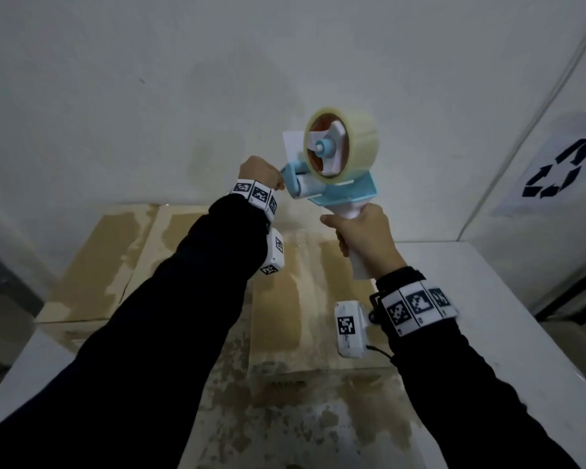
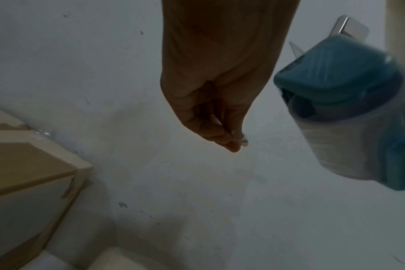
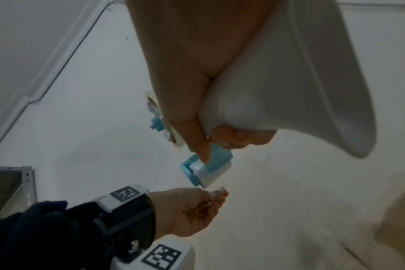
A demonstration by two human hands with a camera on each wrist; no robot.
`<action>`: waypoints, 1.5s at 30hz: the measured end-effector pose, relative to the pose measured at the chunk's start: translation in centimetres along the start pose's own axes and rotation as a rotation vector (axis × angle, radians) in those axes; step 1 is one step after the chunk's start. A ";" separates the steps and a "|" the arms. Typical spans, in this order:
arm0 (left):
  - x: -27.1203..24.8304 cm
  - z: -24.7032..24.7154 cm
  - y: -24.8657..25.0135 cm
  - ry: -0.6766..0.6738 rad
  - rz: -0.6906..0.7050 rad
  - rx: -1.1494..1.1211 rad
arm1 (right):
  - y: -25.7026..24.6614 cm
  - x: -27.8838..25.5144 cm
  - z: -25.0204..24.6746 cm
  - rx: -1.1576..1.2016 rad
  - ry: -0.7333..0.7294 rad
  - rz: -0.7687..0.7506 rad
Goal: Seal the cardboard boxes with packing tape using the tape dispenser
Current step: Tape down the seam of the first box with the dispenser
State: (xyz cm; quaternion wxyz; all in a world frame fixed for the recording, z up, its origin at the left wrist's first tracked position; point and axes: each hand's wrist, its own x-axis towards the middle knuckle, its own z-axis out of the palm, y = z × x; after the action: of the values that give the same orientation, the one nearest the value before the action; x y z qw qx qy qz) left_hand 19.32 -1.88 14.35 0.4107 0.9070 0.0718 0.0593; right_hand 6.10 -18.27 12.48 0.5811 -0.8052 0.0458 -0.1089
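My right hand (image 1: 362, 238) grips the white handle of a blue and white tape dispenser (image 1: 332, 184) and holds it up in front of the wall, with a roll of clear tape (image 1: 344, 145) on top. My left hand (image 1: 263, 174) is just left of the dispenser's front roller, its fingertips (image 2: 231, 144) pinching the loose end of the clear tape (image 2: 242, 141). In the right wrist view the left hand (image 3: 197, 208) sits right below the roller (image 3: 206, 173). Two cardboard boxes lie below on the white table (image 1: 487, 316): one at left (image 1: 99, 258), one under my arms (image 1: 305, 299).
A white wall stands close behind the boxes. A white panel with a recycling sign (image 1: 555, 170) is at right. A grey metal shelf frame (image 3: 23, 182) shows at the left edge of the right wrist view. Old tape patches cover the box tops.
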 end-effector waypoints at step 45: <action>5.3 9.9 -7.6 -0.401 -0.133 -0.199 | 8.0 0.0 -0.8 0.166 0.049 0.382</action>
State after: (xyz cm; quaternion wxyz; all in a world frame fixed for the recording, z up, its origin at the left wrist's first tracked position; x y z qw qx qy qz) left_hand 25.58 -3.24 2.45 0.5073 0.8489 0.0421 -0.1425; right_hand 6.35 -21.54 5.18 0.6542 -0.7284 0.2028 -0.0197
